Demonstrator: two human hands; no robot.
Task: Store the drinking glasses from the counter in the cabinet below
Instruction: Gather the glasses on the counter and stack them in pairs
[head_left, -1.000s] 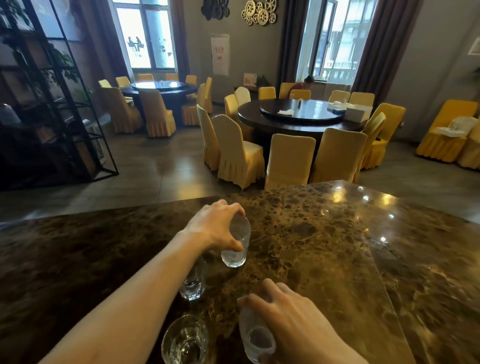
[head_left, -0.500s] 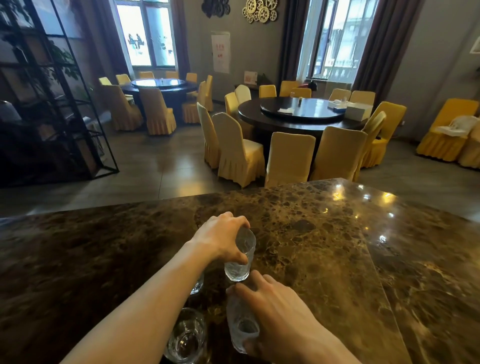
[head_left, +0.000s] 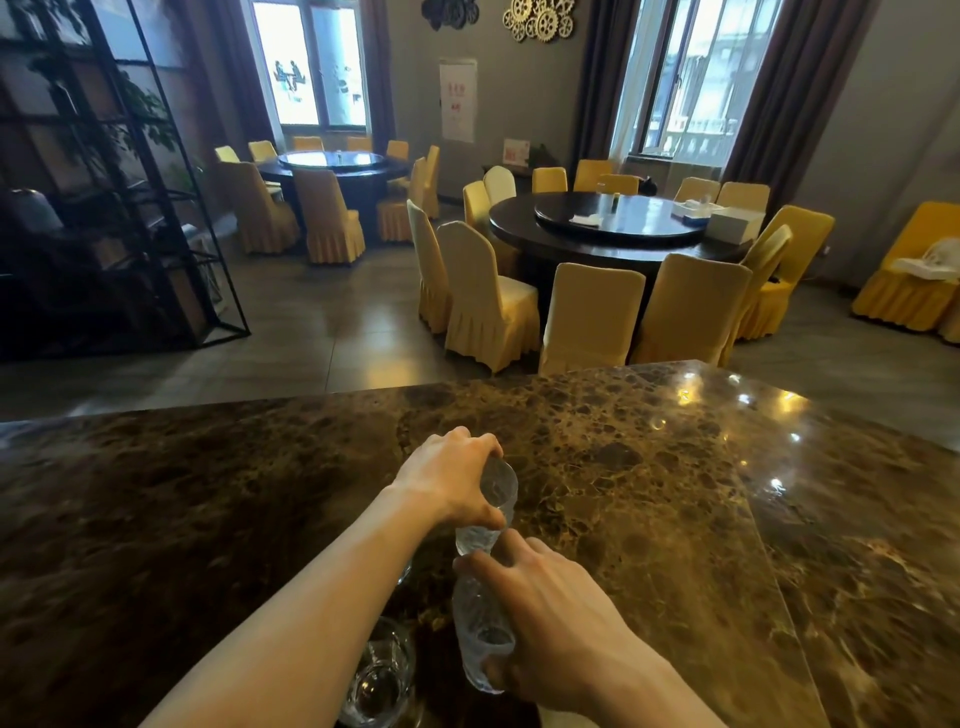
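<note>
My left hand (head_left: 452, 480) grips a clear drinking glass (head_left: 491, 512) from above, tilted over the brown marble counter (head_left: 623, 493). Just below it, my right hand (head_left: 550, 613) holds a second clear glass (head_left: 480, 629) lying on its side, its open mouth towards me. The base of the upper glass almost touches the base of the lower one. A third glass (head_left: 376, 680) stands upright on the counter near the bottom edge, under my left forearm. A sliver of a fourth glass (head_left: 406, 571) shows behind that forearm. The cabinet is out of view.
Beyond the counter's far edge lies a dining room with round dark tables (head_left: 618, 223) and yellow-covered chairs (head_left: 589, 317). A black metal shelf (head_left: 119, 197) stands at the left. A seam (head_left: 763, 545) runs down the counter on the right.
My right hand has brought its glass forward and up towards the left hand's glass, so the two now nearly meet. My left hand has drawn its glass slightly closer to me.
</note>
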